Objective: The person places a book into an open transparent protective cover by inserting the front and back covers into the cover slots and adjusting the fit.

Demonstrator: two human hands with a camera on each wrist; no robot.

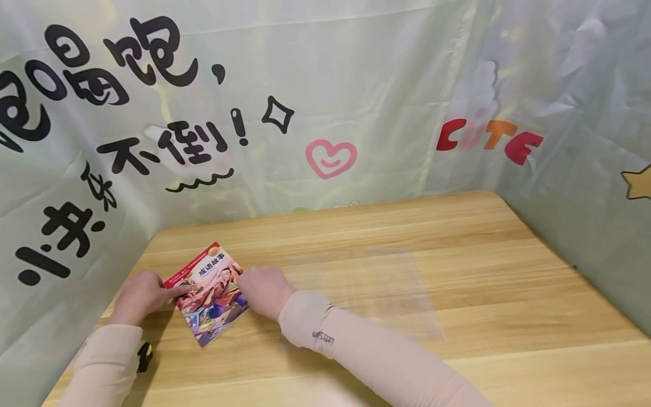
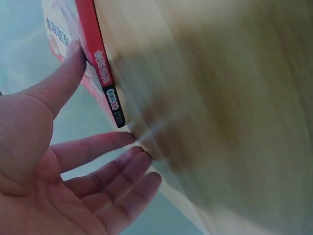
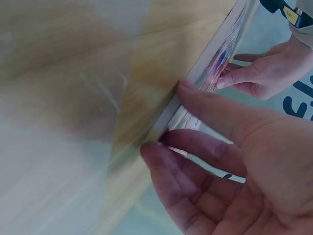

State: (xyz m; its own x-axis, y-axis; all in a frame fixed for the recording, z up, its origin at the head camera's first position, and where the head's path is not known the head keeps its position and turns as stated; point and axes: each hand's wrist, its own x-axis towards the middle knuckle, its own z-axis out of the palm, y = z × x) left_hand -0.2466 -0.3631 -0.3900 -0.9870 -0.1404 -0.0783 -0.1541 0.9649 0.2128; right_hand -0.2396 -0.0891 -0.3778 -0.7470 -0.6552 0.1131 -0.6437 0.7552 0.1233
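A thin paperback book (image 1: 216, 297) with a red-banded, colourful illustrated cover lies turned at an angle on the left part of the table. At its left corner is my left hand (image 1: 144, 297); the thumb rests on the cover. In the left wrist view, the other fingers extend loosely past the end of the red spine (image 2: 101, 63), apart from the cover. My right hand (image 1: 265, 291) holds the book's right side with bent fingers. The right wrist view shows its thumb and forefinger at the white page edge (image 3: 208, 54), near a corner.
Clear, see-through plastic sheeting (image 1: 386, 288) lies flat on the wooden table (image 1: 508, 271), right of the book. Pale printed cloth (image 1: 376, 102) hangs behind the table and along both sides. A small black device (image 1: 144, 357) is on the left wrist.
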